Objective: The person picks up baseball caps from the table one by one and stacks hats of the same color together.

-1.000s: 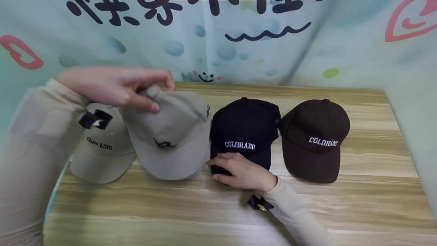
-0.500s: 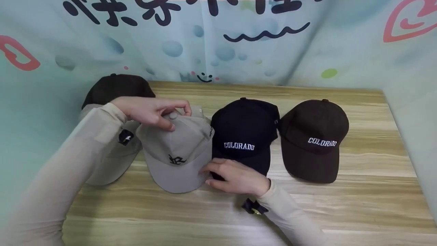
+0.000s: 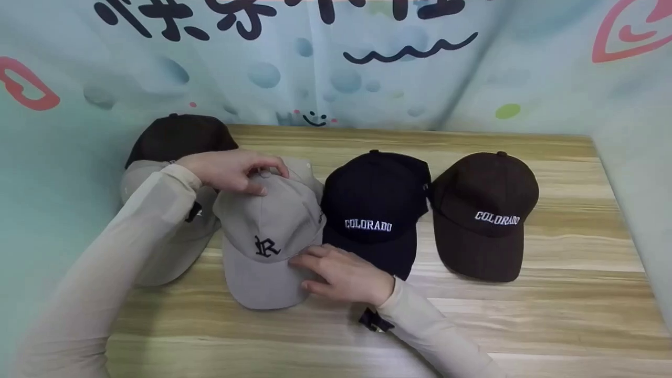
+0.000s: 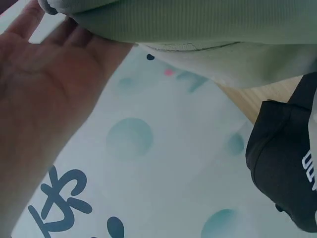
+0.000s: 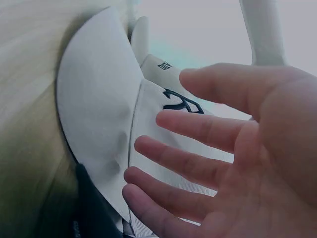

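Between the thumb and fingers of my left hand (image 3: 226, 170), the top of a grey cap (image 3: 286, 210) is pinched near its button. This cap bears a black letter emblem and faces forward. My right hand (image 3: 352, 275) lies at the right side of its brim, fingers extended. The right wrist view shows the fingers (image 5: 173, 124) spread in front of the crown and brim; contact is hard to tell. To the right sits a black COLORADO cap (image 3: 375, 194), its brim partly covered by my right hand. Overhead in the left wrist view is the grey cap's underside (image 4: 198, 25).
A beige cap (image 3: 178, 257) lies at left, partly hidden by my left arm, with a dark cap (image 3: 184, 136) behind it. A brown COLORADO cap (image 3: 485, 194) sits at right on the wooden table (image 3: 577, 226). A printed curtain (image 3: 399, 79) hangs behind.
My left hand has brought the grey cap rightward and down toward the table front, revealing the dark cap at back left. My right hand has slid left from the black cap's brim to the grey one's.
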Demonstrator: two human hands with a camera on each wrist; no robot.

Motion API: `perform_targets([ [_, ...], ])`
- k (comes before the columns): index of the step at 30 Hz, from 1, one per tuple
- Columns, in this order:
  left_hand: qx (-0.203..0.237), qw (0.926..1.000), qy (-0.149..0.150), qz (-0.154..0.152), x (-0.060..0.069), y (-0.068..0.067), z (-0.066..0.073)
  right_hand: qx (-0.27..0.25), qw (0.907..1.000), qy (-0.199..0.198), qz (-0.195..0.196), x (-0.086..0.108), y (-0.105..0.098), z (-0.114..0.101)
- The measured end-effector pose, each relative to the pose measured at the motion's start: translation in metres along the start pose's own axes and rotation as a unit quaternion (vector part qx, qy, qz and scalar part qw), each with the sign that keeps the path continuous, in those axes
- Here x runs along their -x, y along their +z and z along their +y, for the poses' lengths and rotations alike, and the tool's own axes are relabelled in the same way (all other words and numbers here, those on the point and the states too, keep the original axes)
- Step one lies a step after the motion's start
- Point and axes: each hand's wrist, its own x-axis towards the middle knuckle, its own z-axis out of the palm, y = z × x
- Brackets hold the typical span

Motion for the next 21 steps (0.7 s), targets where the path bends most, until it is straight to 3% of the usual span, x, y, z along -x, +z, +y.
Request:
perform_targets([
  [5,-0.054,0.9977,0.013,0.04,-0.001,0.004,-0.003,0.018,0.9998,0.006,-0.007,-0.006,0.003,0.0],
  [9,-0.075,0.9956,0.008,0.054,-0.003,0.007,-0.006,0.037,0.9992,0.014,-0.007,-0.011,0.003,-0.001],
  [16,-0.07,0.9951,-0.003,0.07,-0.005,0.007,-0.01,0.117,0.992,0.047,-0.013,-0.019,0.005,-0.004],
  [21,-0.058,0.9937,-0.026,0.092,-0.004,0.006,-0.01,0.153,0.9862,0.062,-0.003,-0.023,0.007,-0.007],
])
